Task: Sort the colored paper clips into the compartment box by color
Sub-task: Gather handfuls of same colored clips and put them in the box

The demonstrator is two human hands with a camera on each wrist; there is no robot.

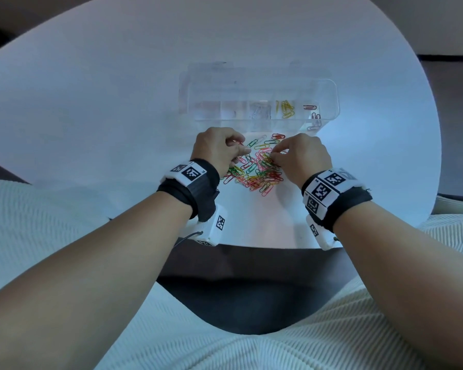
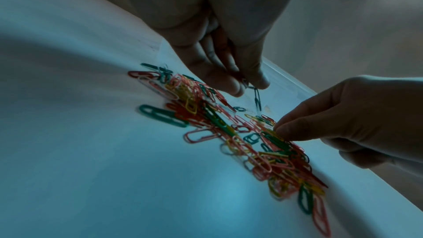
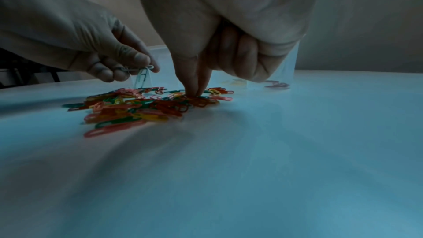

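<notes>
A heap of red, pink, green and yellow paper clips (image 1: pixel 257 169) lies on the white table, just in front of the clear compartment box (image 1: pixel 329 86). One compartment holds yellow clips (image 1: pixel 287 109), and the one to its right holds red clips (image 1: pixel 311 107). My left hand (image 1: pixel 241 150) is over the heap's left side, pinching a few pale clips (image 3: pixel 143 74) that dangle from its fingertips (image 2: pixel 263 83). My right hand (image 3: pixel 194 92) reaches down at the heap's right side. Its thumb and forefinger are pinched together on a clip in the heap, whose colour I cannot tell.
The round white table (image 1: pixel 91 116) has bare surface to the left and right of the heap. Its near edge (image 1: pixel 251 247) sits just behind my wrists. Cream ribbed fabric (image 1: pixel 225 351) covers my lap below.
</notes>
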